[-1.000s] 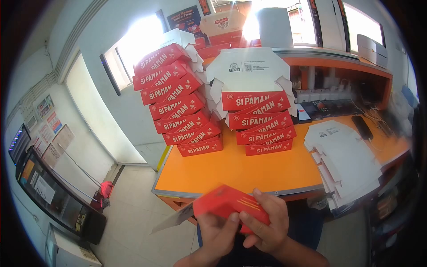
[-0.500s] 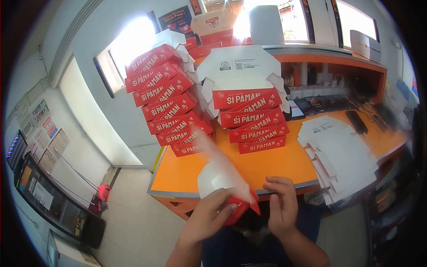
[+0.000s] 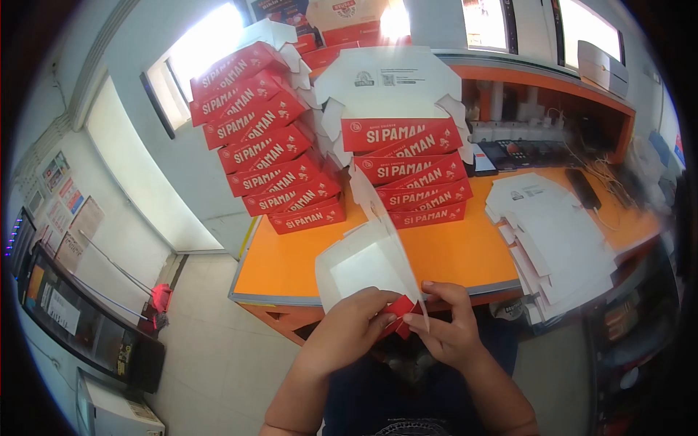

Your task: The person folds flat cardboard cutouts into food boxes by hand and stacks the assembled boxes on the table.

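Observation:
A partly folded cardboard box (image 3: 363, 263), white inside and red outside, is held at the front edge of the orange table, its lid flap standing up on the right. My left hand (image 3: 358, 323) is closed on its near left corner, thumb and fingers pinching a red flap. My right hand (image 3: 451, 323) pinches the near right corner, where red flaps meet the lid's edge. Behind the box rises a stack of red boxes (image 3: 407, 171) printed SI PAMAN, with an open white lid on top. A taller leaning stack of the same boxes (image 3: 273, 145) stands to its left.
Flat white box blanks (image 3: 556, 243) lie piled at the table's right, overhanging the front edge. Behind them are a black phone (image 3: 583, 189) and tangled cables. An orange shelf (image 3: 538, 83) runs along the back of the table (image 3: 280, 265).
The lid flap, blurred and leaning left before, now stands more upright, showing the box interior. My right hand has come in from apart and taken hold of the corner. The view has shifted slightly.

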Tool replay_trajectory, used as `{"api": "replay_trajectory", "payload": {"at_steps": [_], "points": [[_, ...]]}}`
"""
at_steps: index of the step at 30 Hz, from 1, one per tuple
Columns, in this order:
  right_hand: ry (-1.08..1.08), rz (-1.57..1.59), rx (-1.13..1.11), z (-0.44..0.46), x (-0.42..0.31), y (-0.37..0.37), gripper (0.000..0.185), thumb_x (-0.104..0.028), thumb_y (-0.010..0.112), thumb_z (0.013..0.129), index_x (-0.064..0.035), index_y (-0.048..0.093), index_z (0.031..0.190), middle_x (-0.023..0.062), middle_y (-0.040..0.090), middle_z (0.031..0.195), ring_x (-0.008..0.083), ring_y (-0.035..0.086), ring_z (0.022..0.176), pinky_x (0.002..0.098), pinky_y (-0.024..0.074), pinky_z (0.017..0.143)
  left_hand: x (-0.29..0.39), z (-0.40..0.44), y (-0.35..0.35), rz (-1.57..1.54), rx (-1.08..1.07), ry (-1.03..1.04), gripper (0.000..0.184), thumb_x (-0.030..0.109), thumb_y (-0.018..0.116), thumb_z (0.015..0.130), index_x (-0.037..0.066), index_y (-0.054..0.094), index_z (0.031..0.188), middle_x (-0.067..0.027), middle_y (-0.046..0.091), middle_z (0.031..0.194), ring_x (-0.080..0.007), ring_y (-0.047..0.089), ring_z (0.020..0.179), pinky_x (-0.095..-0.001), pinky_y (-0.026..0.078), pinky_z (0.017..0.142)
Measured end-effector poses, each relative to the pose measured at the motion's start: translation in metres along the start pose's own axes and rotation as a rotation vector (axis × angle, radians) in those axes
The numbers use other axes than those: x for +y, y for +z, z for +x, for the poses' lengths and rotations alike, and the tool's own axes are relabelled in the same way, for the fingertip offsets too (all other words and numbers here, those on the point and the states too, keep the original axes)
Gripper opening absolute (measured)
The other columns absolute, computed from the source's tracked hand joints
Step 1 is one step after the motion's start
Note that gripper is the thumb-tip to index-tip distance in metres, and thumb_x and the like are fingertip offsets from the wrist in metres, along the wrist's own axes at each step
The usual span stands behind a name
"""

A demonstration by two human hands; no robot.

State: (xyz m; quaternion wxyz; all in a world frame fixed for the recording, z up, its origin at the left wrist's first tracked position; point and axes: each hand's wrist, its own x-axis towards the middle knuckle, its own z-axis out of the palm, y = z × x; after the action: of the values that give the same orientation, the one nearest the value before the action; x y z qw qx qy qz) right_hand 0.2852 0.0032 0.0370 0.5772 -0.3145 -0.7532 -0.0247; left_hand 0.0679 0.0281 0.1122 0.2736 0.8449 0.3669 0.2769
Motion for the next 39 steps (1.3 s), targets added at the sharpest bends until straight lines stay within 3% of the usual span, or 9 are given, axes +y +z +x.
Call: {"api": "replay_trajectory", "payload": {"at_steps": [5,9,15,20,29,32,35,39], "points": [[0.222,-0.229,0.120,-0.008,0.000,0.007,0.035,-0.005,0.087,0.084,-0.0149,0.079,0.116,0.0149,0.056,0.138,0.0343,0.056,0.126,0.0428,0.0484,0.104,-0.004,0.006,0.006,0.082,-0.014,0.029,0.029,0.004,0.068,0.098,0.002,0.072,0.127,-0.0194,0.068,0.098,-0.0380,0.067,0.092,-0.0420,0.053,0.082],[0.394,-0.125,0.286,-0.020,0.004,0.023,0.033,-0.004,0.085,0.085,-0.0146,0.077,0.115,0.0142,0.055,0.137,0.0357,0.053,0.126,0.0445,0.0442,0.107,0.007,0.009,0.005,0.111,-0.026,-0.007,0.035,0.002,0.065,0.099,0.005,0.071,0.133,-0.0184,0.064,0.092,-0.0370,0.064,0.086,-0.0427,0.052,0.079],[0.184,-0.205,0.200,-0.010,0.006,0.023,0.026,-0.005,0.084,0.087,-0.0167,0.077,0.109,0.0140,0.056,0.136,0.0355,0.053,0.127,0.0454,0.0446,0.105,-0.002,0.013,0.012,0.102,0.004,0.045,0.038,0.000,0.062,0.098,0.005,0.072,0.134,-0.0181,0.060,0.088,-0.0369,0.063,0.083,-0.0442,0.050,0.077],[0.220,-0.164,0.131,-0.010,0.005,0.024,0.025,-0.007,0.085,0.084,-0.0155,0.078,0.106,0.0154,0.058,0.136,0.0379,0.053,0.127,0.0487,0.0442,0.106,-0.013,0.011,0.011,0.045,0.026,0.096,0.039,-0.001,0.061,0.096,0.005,0.072,0.134,-0.0185,0.061,0.089,-0.0383,0.064,0.085,-0.0470,0.051,0.078],[0.151,-0.208,-0.040,0.019,-0.011,0.014,0.016,-0.008,0.083,0.087,-0.0116,0.081,0.102,0.0137,0.061,0.133,0.0370,0.055,0.127,0.0468,0.0456,0.106,-0.016,0.015,0.007,0.019,0.017,0.123,0.037,0.001,0.061,0.096,0.004,0.072,0.132,-0.0232,0.071,0.102,-0.0416,0.070,0.097,-0.0455,0.055,0.085],[0.270,-0.097,0.002,0.012,-0.011,0.021,0.022,-0.009,0.082,0.088,-0.0142,0.083,0.109,0.0139,0.063,0.133,0.0360,0.058,0.125,0.0459,0.0472,0.105,-0.019,0.016,0.000,-0.017,0.026,0.123,0.037,0.003,0.063,0.097,0.001,0.070,0.133,-0.0217,0.074,0.107,-0.0401,0.071,0.101,-0.0446,0.056,0.089],[0.294,-0.158,-0.026,0.001,-0.007,0.027,0.027,-0.011,0.080,0.090,-0.0176,0.084,0.116,0.0141,0.065,0.132,0.0339,0.063,0.120,0.0444,0.0500,0.102,0.009,0.010,-0.013,-0.179,0.046,-0.133,0.037,0.004,0.065,0.096,-0.001,0.069,0.133,-0.0185,0.076,0.113,-0.0376,0.072,0.106,-0.0432,0.056,0.095],[0.319,-0.091,0.062,-0.010,-0.004,0.028,0.029,-0.012,0.079,0.091,-0.0185,0.083,0.118,0.0142,0.068,0.127,0.0333,0.066,0.112,0.0437,0.0525,0.098,0.004,-0.009,-0.017,0.198,0.058,0.058,0.037,0.006,0.070,0.095,0.002,0.070,0.132,-0.0149,0.077,0.109,-0.0332,0.073,0.104,-0.0499,0.050,0.109]]}}
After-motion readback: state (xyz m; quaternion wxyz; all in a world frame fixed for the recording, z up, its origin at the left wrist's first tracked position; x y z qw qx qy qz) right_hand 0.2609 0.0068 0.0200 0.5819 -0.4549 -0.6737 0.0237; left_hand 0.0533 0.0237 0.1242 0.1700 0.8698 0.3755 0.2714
